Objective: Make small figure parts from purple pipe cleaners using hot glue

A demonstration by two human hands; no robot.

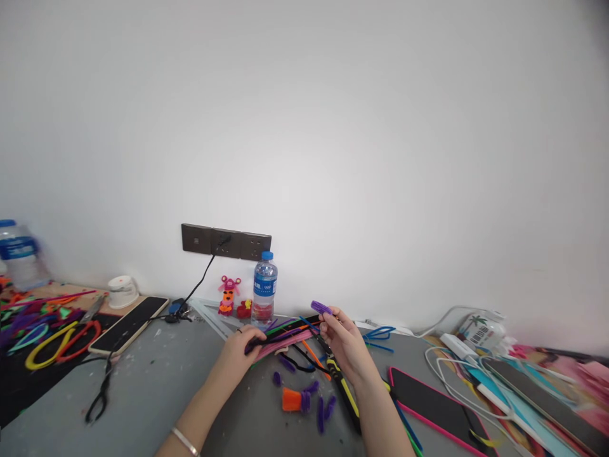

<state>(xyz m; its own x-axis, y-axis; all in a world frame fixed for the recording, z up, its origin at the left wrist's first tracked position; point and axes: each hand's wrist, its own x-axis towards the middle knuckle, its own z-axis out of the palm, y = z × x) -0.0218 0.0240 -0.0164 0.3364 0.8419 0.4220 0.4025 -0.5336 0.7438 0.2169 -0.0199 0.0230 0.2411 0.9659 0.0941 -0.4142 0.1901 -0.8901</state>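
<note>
Pinching coil (321,308) in right hand (351,346), right of bottle (265,285); curling left hand (238,355) around stems (288,341) in front of it; perhaps risking toppling it by tugging hard.

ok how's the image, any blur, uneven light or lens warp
Head view: wall brightest mid-frame, top-right corner dark; head view: left-edge water bottle smeared and leaning, probably wide-lens stretch; head view: right hand and purple pipe-cleaner piece fairly clear, though fine fibres are hard to make out.
</note>
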